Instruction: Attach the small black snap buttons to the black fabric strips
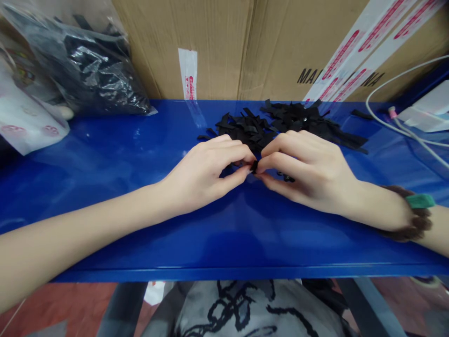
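Over the middle of the blue table [210, 243], my left hand [213, 168] and my right hand [308, 168] meet at the fingertips. Between them is a small black strip piece [254, 166], pinched by the thumb and fingers of both hands. Just behind my left fingertips lies a pile of short black strips [245, 126]. A second pile of black strips [312, 121] sits behind my right hand. Under my right palm, a few small dark bits [287, 178] show partly; their kind is unclear.
A cardboard box [217, 47] stands along the table's back edge. At the back left is a clear plastic bag [101, 65] of black material, beside a white bag [31, 117]. A white cable [372, 107] and a white device [428, 112] lie at the right.
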A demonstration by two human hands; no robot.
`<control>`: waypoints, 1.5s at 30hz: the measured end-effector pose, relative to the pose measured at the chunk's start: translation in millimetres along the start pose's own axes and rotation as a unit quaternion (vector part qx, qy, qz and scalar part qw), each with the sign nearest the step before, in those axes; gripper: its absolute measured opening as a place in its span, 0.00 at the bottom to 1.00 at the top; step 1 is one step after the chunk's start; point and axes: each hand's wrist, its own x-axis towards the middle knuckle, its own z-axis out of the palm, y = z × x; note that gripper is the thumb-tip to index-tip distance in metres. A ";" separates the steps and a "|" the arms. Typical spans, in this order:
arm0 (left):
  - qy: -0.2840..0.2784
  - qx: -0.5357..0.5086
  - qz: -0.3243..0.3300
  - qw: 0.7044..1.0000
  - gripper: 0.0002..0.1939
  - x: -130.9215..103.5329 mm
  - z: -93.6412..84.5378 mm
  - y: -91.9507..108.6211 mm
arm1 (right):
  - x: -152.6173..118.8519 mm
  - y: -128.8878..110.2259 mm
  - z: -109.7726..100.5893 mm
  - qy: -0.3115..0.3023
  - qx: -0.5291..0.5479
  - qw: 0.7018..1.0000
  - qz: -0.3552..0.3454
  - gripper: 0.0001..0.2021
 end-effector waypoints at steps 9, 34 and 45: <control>-0.092 0.000 -0.007 0.996 0.04 -1.4 2.3 -5.5 | 0.1 1.3 5.0 -0.066 0.056 0.996 -0.008 0.10; -0.098 0.018 -0.002 0.995 0.06 -1.3 2.3 -5.0 | -0.1 1.9 5.3 -0.078 0.075 0.994 -0.009 0.10; -0.048 0.004 -0.014 0.999 0.04 0.1 2.0 -3.8 | 1.2 1.5 0.4 -0.033 0.053 0.998 -0.006 0.09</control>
